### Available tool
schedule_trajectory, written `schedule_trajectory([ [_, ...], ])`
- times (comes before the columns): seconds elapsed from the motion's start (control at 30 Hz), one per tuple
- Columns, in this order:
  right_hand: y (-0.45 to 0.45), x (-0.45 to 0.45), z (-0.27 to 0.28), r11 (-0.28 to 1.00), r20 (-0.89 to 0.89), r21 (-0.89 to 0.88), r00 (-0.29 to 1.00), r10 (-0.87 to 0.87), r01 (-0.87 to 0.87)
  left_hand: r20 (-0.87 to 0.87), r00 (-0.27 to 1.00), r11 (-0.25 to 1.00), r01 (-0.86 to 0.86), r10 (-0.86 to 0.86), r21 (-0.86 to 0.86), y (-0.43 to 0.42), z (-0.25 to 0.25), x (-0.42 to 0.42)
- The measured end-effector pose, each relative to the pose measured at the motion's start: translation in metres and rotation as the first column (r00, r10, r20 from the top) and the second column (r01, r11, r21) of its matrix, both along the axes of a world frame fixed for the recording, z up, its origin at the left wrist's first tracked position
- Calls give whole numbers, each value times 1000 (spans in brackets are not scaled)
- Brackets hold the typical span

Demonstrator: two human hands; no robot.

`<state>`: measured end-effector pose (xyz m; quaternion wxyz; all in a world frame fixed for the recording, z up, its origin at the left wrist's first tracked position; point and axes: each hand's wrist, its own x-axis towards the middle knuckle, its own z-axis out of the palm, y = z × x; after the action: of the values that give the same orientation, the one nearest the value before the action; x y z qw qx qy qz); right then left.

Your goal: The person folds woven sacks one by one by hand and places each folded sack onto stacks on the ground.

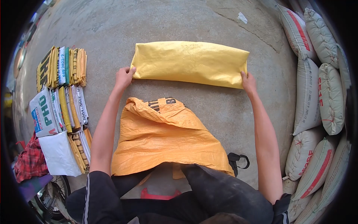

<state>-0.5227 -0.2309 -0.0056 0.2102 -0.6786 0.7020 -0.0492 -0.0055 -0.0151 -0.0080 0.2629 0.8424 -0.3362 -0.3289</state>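
A yellow woven sack [190,63], folded into a long flat band, is stretched out in front of me above the concrete floor. My left hand [125,77] grips its lower left corner, thumb on top. At the other end, my right hand [248,82] pinches the lower right corner. Both hands are closed on the sack, their other fingers partly hidden beneath it. An orange woven sack [167,138] with black printed letters lies crumpled across my lap and knees, nearer to me than the yellow one.
Folded sacks [67,106] stand in stacked rows at the left, beside red plaid cloth [31,158] and a bicycle wheel [56,194]. Filled sacks [307,97] are piled along the right. A paper scrap [242,17] lies on the concrete floor [179,22].
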Motion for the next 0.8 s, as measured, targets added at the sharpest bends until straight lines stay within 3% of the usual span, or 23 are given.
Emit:
schedule_trajectory([
  [0.03, 5, -1, -7, 1000, -75, 18, 997, -14, 15, 0, 1000, 1000, -1, 1, 0, 3, 0, -4],
  [0.1, 20, -1, -12, 998, -124, 21, 991, -50, 53, 231, 967, 993, 114, -106, -24, 10, 2, -12],
  [0.2, 38, 8, 0, 984, -195, 47, 968, -159, 171, 259, 964, 998, 57, -54, -4, 17, 14, -35],
  [0.27, 50, 20, 16, 916, -376, 150, 879, -295, 371, 275, 960, 999, 49, -51, 14, 22, 21, -50],
  [0.3, 58, 23, 11, 917, -376, 149, 879, -293, 370, 286, 956, 998, 59, -61, 13, 24, 18, -54],
  [0.37, 70, 32, -8, 899, -344, -340, 854, -391, 275, 302, 951, 998, 60, -61, 11, 28, 6, -57],
  [0.4, 74, 40, -7, 902, -343, -336, 857, -384, 270, 305, 951, 998, 53, -55, 15, 29, 10, -60],
  [0.43, 77, 50, -3, 891, -232, -453, 960, -156, 35, 292, 955, 997, 36, -53, 62, 28, 18, -64],
  [0.47, 80, 62, 0, 795, -149, -582, 983, 104, -172, 278, 959, 994, 19, -49, 109, 27, 24, -69],
  [0.5, 84, 75, 3, 795, -144, -581, 983, 111, -175, 283, 958, 994, 12, -43, 111, 27, 28, -73],
  [0.57, 89, 101, 7, 754, -312, -372, 837, 449, -542, 300, 947, 976, 53, -116, 210, 26, 34, -80],
  [0.6, 88, 110, 5, 752, -308, -373, 837, 452, -544, 303, 946, 976, 49, -113, 211, 28, 27, -81],
  [0.67, 86, 125, -9, 893, -288, -10, 856, 429, -451, 398, 901, 979, 117, -176, 168, 35, 9, -80],
  [0.8, 75, 118, -26, 922, -339, -81, 880, 332, -379, 482, 866, 986, 66, -134, 156, 40, 6, -84],
])
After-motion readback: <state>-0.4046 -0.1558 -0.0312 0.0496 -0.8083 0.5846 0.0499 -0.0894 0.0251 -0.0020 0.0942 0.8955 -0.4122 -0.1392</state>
